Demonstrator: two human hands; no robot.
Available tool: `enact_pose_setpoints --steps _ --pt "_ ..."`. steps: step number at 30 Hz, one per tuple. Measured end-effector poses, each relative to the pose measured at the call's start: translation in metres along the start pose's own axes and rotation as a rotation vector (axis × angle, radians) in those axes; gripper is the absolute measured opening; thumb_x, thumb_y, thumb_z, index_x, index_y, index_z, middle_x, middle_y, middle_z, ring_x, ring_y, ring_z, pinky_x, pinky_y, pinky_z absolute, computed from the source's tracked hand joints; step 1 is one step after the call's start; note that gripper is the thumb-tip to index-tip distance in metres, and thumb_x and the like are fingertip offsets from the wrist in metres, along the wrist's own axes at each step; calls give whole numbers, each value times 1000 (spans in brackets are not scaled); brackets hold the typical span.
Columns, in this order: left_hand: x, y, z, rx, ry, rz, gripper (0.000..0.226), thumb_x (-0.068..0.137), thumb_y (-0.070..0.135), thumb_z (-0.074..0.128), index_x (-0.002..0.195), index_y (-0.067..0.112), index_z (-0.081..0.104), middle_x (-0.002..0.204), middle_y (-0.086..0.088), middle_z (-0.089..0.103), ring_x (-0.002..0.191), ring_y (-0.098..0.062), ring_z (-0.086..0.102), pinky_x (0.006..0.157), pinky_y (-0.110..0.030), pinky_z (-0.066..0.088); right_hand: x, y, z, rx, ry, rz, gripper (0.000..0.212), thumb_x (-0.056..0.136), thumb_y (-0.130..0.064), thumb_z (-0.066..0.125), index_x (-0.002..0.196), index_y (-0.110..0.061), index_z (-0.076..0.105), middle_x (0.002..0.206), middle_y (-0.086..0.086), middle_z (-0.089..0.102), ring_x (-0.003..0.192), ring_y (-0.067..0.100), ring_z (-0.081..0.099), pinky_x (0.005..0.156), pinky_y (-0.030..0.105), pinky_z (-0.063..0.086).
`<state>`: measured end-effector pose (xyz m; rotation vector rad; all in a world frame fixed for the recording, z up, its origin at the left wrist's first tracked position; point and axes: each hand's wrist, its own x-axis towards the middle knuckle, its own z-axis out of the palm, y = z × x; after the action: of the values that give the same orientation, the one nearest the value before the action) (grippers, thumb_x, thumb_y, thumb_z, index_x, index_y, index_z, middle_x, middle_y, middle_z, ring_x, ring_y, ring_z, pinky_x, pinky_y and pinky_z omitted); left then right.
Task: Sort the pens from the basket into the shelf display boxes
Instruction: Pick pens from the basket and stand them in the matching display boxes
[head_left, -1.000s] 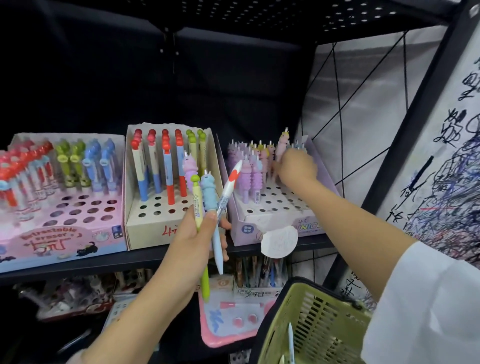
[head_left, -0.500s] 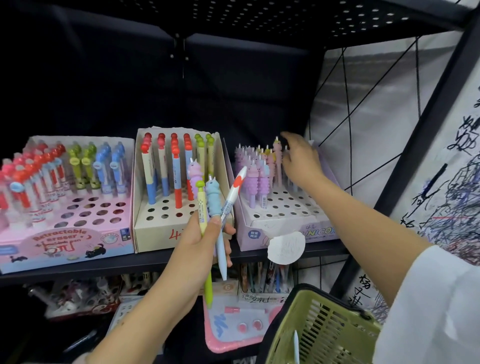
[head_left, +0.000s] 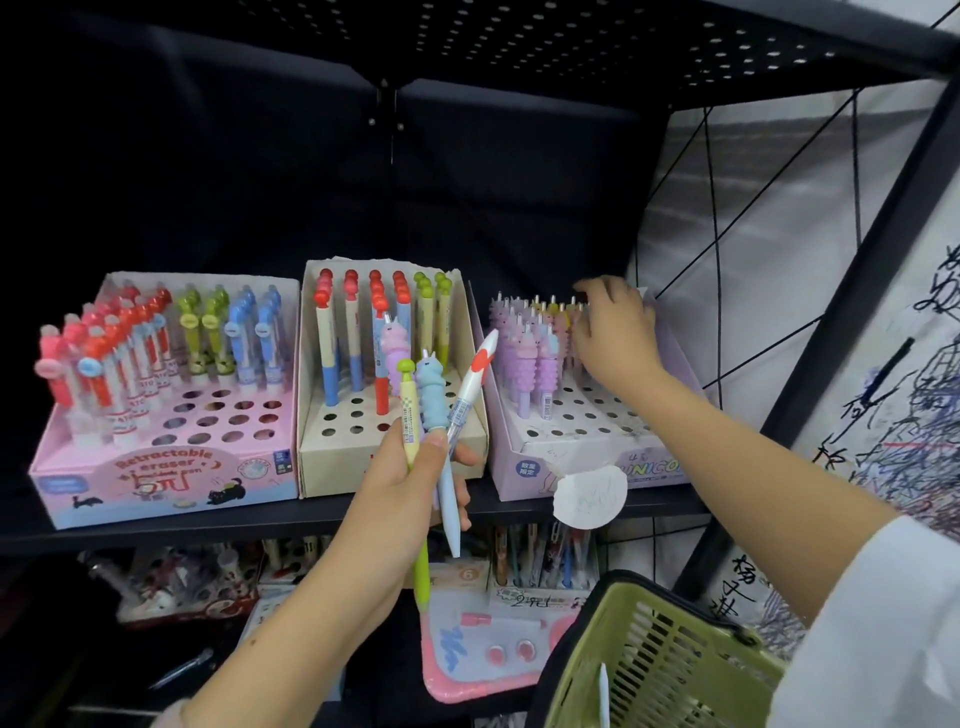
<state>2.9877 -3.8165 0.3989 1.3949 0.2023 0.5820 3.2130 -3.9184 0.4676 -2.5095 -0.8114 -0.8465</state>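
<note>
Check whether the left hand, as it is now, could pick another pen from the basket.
Probably not: the left hand already grips a bunch of pens, so its fingers are occupied; the basket lies open below.

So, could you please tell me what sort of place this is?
Most likely a stationery shop: retail display boxes of pens, like the pink eraser-pen box, stand on a black shelf, and a green shopping basket hangs nearby.

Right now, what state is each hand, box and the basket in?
Left hand: grips a pen bunch.
Right hand: over the purple box's back rows.
Pink box: front holes empty.
Cream box: front holes empty.
Basket: one pen visible.
</note>
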Motion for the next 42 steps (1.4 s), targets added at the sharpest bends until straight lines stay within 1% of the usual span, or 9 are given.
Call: enact_pose_setpoints --steps 3,7,12,19,22,26,28,38,42 --pt "-1 5 -4 -43 23 -9 18 99 23 36 104 26 53 71 10 68 53 -6 56 50 -21 50 -24 -36 -22 346 175 -152 30 87 0 47 115 -4 58 113 10 56 101 24 54 88 33 40" --pt "-2 12 -11 -140 98 -36 17 99 18 36 100 20 53 73 -3 67 53 -11 64 51 -23 54 -71 -78 -38 582 46 -269 13 89 -9 53 96 -19 57 71 -14 55 64 -1 52 68 15 44" --pt "-7 20 -21 -215 149 -66 20 99 15 36 93 19 54 65 -2 71 55 -15 68 59 -28 59 -92 -100 -43 165 165 -815 29 70 6 69 97 -4 69 106 14 65 85 31 62 61 34 50" --pt "-21 21 -35 -227 66 -115 27 101 16 31 104 -1 53 64 -13 70 66 -27 71 55 -27 56 -81 -116 -30 32 238 -1082 16 74 7 66 85 -5 70 97 11 70 74 25 64 56 30 49" --pt "-22 25 -47 -204 178 -73 17 100 11 33 98 11 50 60 -6 65 51 -17 65 47 -24 53 -81 -117 -30 171 104 -855 9 82 -5 62 87 -8 68 88 3 70 74 21 63 57 27 48" --pt "-20 24 -67 -59 255 -26 18 96 4 38 85 17 43 57 1 38 37 -4 34 35 -16 28 -90 -136 -33 931 -356 -40 5 90 -15 60 87 -16 57 69 -1 68 60 8 63 59 19 51" --pt "-21 22 -73 41 268 -6 21 95 12 47 78 22 42 50 10 37 36 -2 29 36 -16 26 -96 -150 -33 1208 -487 166 5 91 -12 58 88 -11 55 66 3 69 53 7 62 56 17 53" --pt "-31 23 -94 167 325 62 5 90 23 58 86 27 59 61 13 65 40 4 46 46 -21 33 -104 -190 -27 1255 -545 140 12 90 -19 61 88 -8 57 65 0 64 51 6 56 46 18 44" --pt "-36 22 -110 185 352 19 12 92 26 56 85 17 61 42 14 48 33 -3 31 39 -19 27 -84 -201 -30 1261 -459 114 8 94 -23 53 91 -25 60 67 -6 64 55 4 58 51 17 48"
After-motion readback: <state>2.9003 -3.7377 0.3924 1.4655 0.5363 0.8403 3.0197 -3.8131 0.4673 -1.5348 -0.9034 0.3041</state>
